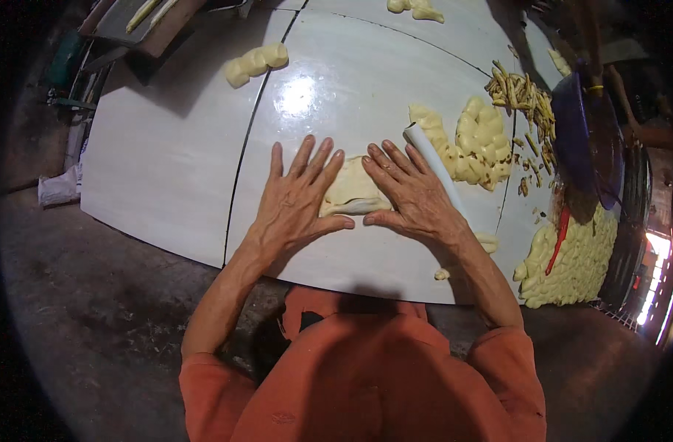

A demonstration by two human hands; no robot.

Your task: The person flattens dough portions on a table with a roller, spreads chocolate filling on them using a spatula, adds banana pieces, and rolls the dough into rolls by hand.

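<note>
A small pale-yellow flattened piece of dough (349, 180) lies on the white tabletop between my hands. Its near edge looks folded over, with a greyish part showing in the fold. My left hand (296, 193) lies palm down with fingers spread, its inner side at the dough's left edge. On the other side, my right hand (412, 190) is also palm down and spread, fingers over the dough's right edge. Both thumbs point inward at the dough's near edge, a small gap apart. A white tube (434, 158) lies just beyond my right hand, partly behind it.
Lumpy yellow dough (484, 144) with brown bits lies right of the tube. Farther right are a pile of yellow-brown strips (524, 96), a purple basin (576, 140) and more lumpy dough (568, 258) with a red strip-like object (559, 239). A dough roll (255, 64) sits far left.
</note>
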